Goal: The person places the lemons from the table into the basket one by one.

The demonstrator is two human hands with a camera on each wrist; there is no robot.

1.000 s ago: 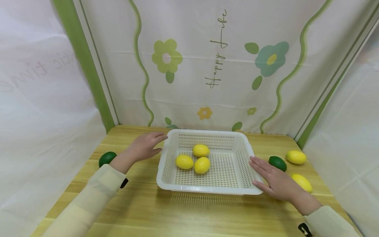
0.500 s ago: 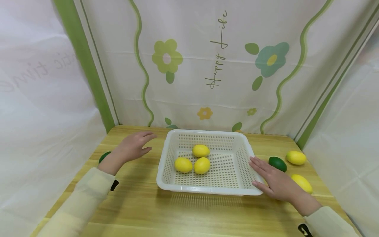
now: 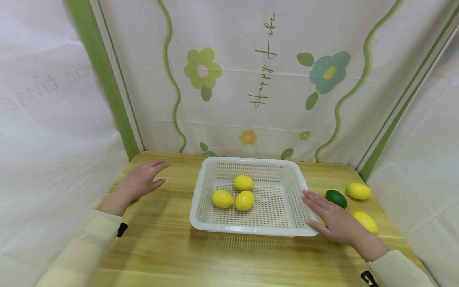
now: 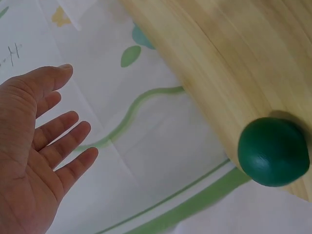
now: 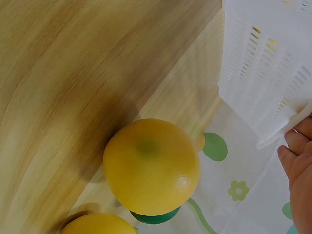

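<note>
Right Hand on the Basket, Left Hand Out Wide

Now the white plastic basket (image 3: pixel 251 195) sits at the middle of the wooden counter (image 3: pixel 229 259), a shallow rectangular tray with slotted walls, a perforated floor and a smooth rolled rim. Three yellow lemons (image 3: pixel 234 193) lie bunched together inside it, touching or nearly so. The right hand (image 3: pixel 331 219) lies flat against the basket's right wall, fingers straight and together, gripping nothing. The left hand (image 3: pixel 141 181) hovers well to the left of the basket, palm open, fingers spread and relaxed, holding nothing. From the left wrist view, a dark green lime (image 4: pixel 273 151) rests near the counter's edge, close by that hand. Over on the right, another green lime (image 3: pixel 336 198) sits just beyond the right hand's fingers, with two more lemons (image 3: pixel 358 190) near it on the bare wood. On the backdrop, cursive lettering reads "Happy Life" (image 3: pixel 263 59), set among painted flowers and wavy green stripes.
</note>
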